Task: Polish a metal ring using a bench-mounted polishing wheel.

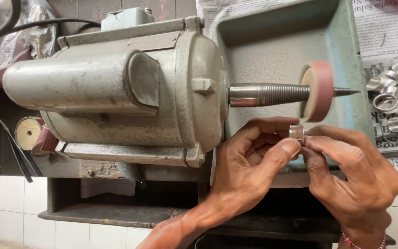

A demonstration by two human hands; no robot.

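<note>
A small silver ring (pixel 296 133) with a textured band is pinched between the fingertips of both hands. My left hand (pixel 247 163) grips it from the left with thumb and fingers. My right hand (pixel 351 173) holds it from the right. The ring sits just below a pinkish-red polishing wheel (pixel 318 91) mounted on a threaded tapered spindle (pixel 272 94). The spindle sticks out of a large grey electric motor (pixel 116 87). Ring and wheel are close, but I cannot tell whether they touch.
A green metal dust tray (pixel 272 41) sits behind the wheel. Several shiny silver rings (pixel 395 99) lie on newspaper at the right. A spare wheel (pixel 27 133) rests at the left under the motor. White tiles show below the bench.
</note>
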